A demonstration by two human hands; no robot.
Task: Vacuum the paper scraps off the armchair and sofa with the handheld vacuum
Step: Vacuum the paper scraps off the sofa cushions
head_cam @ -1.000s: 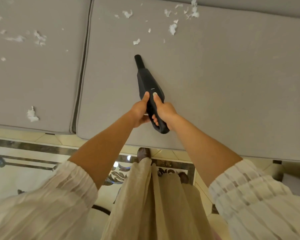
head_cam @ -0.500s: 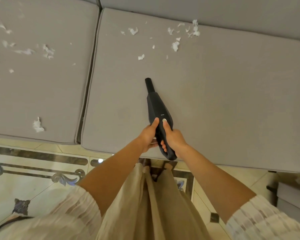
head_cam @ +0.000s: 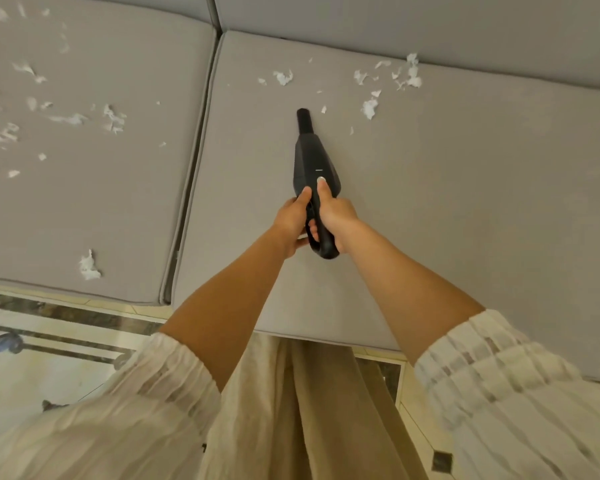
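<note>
A black handheld vacuum (head_cam: 310,161) points away from me over the right grey sofa cushion (head_cam: 465,202). My right hand (head_cam: 333,216) grips its handle, thumb on the top button. My left hand (head_cam: 291,221) holds the handle from the left side. The nozzle tip (head_cam: 303,114) sits just short of white paper scraps (head_cam: 369,107) scattered along the cushion's far edge. More scraps (head_cam: 113,117) litter the left cushion (head_cam: 84,185), with one larger scrap (head_cam: 89,266) near its front edge.
A dark seam (head_cam: 191,174) divides the two cushions. The grey backrest (head_cam: 395,29) rises behind them. Patterned tile floor (head_cam: 32,341) lies in front of the sofa, where my beige skirt and white sleeves fill the lower view.
The vacuum has advanced toward the scraps at the back of the right cushion; the small scrap ahead of the nozzle is gone. Both hands keep their hold.
</note>
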